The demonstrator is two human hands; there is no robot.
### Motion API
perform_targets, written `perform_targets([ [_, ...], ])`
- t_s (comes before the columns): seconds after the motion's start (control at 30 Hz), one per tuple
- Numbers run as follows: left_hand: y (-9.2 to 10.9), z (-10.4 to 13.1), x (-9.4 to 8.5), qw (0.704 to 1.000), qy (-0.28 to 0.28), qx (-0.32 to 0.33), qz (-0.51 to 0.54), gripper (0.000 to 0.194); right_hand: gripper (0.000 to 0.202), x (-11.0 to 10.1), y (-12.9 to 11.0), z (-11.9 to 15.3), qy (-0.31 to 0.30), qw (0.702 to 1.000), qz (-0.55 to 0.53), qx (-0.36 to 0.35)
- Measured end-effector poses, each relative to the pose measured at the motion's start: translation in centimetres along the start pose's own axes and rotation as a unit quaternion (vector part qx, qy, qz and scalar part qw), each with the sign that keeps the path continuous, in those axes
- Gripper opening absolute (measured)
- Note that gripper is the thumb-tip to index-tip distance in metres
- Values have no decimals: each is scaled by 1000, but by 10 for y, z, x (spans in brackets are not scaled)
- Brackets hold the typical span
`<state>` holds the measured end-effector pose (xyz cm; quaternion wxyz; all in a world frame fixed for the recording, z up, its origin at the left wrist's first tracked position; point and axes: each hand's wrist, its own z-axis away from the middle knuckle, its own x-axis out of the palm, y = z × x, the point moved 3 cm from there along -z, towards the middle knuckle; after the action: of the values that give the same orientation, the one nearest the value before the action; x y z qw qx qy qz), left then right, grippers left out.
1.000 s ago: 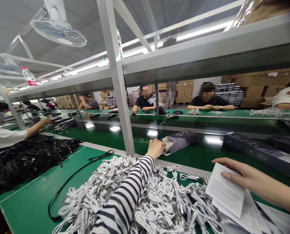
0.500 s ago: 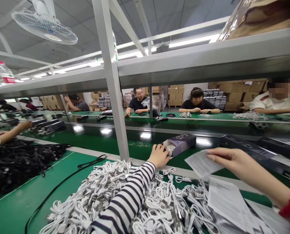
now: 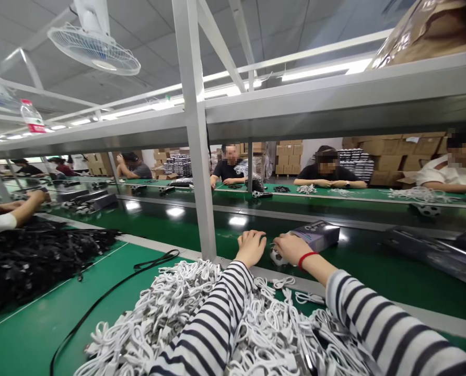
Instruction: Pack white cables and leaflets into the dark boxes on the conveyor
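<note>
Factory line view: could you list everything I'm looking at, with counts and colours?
Coiled cables: many, white, foreground
Cord heap: many, black, left
Printed box: one, purple-grey, beyond right hand
Football-patterned item: one, black-white, beside right hand
Post: one, grey, centre
Shelf: one, grey, above
Fans: two, white, upper left
Cartons: many, brown, background
People: several, mixed clothing, far side and left
Left hand, right hand: two, bare, centre
</note>
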<state>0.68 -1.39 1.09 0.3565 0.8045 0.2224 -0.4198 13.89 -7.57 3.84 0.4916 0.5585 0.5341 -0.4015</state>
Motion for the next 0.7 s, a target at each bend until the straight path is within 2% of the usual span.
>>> perform_targets([
  [0.1, 2, -1, 4, 999, -34, 4, 8, 32, 35, 18, 25, 1, 22, 994, -65, 81],
  [0.23, 5, -1, 6, 998, -66, 1, 7, 33, 41, 29, 47, 5, 7, 986, -105, 130],
  [0.33, 8, 1, 6, 997, -78, 6, 3, 34, 48, 30, 46, 7, -6, 981, -106, 161],
  [0.4, 9, 2, 5, 997, -80, 9, 1, 35, 48, 26, 39, 9, 18, 983, -95, 159],
  [0.5, 11, 4, 4, 997, -79, 8, -4, 33, 41, 14, 25, 11, 92, 987, -84, 98],
  [0.57, 11, 4, 4, 996, -84, 10, -9, 31, 38, 7, 19, 13, 109, 988, -90, 68],
  [0.63, 10, 5, 4, 995, -94, 14, -17, 29, 36, 3, 23, 14, 100, 986, -97, 95],
  [0.7, 9, 5, 6, 994, -107, 14, -24, 30, 34, 4, 35, 17, 76, 978, -98, 165],
])
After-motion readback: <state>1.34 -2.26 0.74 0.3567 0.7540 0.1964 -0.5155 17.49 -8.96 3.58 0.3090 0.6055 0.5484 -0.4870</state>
